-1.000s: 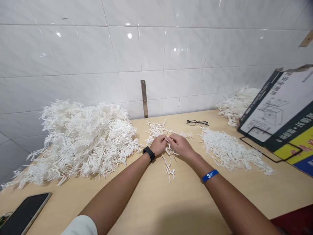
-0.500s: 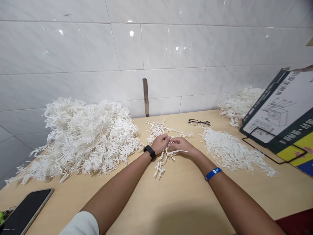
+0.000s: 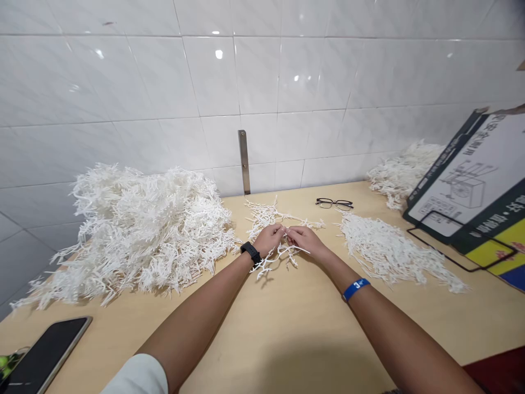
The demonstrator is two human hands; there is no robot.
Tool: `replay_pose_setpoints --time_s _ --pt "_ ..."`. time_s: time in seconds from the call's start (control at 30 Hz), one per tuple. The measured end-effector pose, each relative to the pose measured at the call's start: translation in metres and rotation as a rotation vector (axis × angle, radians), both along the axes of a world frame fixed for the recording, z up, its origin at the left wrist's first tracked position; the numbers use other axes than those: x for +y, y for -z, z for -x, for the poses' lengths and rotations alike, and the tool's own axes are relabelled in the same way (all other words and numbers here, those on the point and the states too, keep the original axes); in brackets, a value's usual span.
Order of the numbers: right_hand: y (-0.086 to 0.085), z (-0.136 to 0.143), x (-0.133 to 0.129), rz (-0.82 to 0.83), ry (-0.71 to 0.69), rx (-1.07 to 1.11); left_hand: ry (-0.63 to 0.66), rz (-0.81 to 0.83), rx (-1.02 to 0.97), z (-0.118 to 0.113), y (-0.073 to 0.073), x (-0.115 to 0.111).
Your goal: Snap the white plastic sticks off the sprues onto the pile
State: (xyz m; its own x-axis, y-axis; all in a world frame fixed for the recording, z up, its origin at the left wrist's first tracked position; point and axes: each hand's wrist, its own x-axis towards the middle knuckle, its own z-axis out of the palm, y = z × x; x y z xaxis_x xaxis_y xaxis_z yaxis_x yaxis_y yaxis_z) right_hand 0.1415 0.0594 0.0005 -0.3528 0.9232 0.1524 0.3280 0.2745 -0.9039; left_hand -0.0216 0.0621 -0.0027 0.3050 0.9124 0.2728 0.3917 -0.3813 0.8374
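My left hand (image 3: 268,239), with a black watch at its wrist, is closed in a pinch on a white branched piece (image 3: 266,266). Touching or nearly touching it, my right hand (image 3: 304,241) pinches the same piece from the other side; a blue band is round that forearm. The piece hangs below my fingers, over the table. Behind my hands lie a few loose white branched pieces (image 3: 262,212). A large tangled heap (image 3: 151,230) of white pieces stands left of them, and a flatter pile (image 3: 385,249) lies to the right.
Black-framed glasses (image 3: 334,203) lie near the back edge of the table (image 3: 262,339). A printed box (image 3: 471,186) leans at the right, with a black wire frame (image 3: 463,268) before it and another white pile (image 3: 404,172) behind. A phone (image 3: 47,353) lies front left.
The held white piece has swung up and toward my left wrist, and now hangs less far down. My hands have barely moved.
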Motion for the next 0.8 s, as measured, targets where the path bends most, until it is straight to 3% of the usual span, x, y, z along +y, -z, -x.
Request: replay_pose_setpoints --time_s 0.33,0.8 --pt "0.000 0.005 0.004 -0.033 0.241 -0.011 0.005 0.015 -0.002 -0.005 -0.005 -0.004" --pt "0.002 0.004 0.012 -0.047 0.321 -0.042 0.022 -0.025 0.049 -0.010 -0.003 0.001"
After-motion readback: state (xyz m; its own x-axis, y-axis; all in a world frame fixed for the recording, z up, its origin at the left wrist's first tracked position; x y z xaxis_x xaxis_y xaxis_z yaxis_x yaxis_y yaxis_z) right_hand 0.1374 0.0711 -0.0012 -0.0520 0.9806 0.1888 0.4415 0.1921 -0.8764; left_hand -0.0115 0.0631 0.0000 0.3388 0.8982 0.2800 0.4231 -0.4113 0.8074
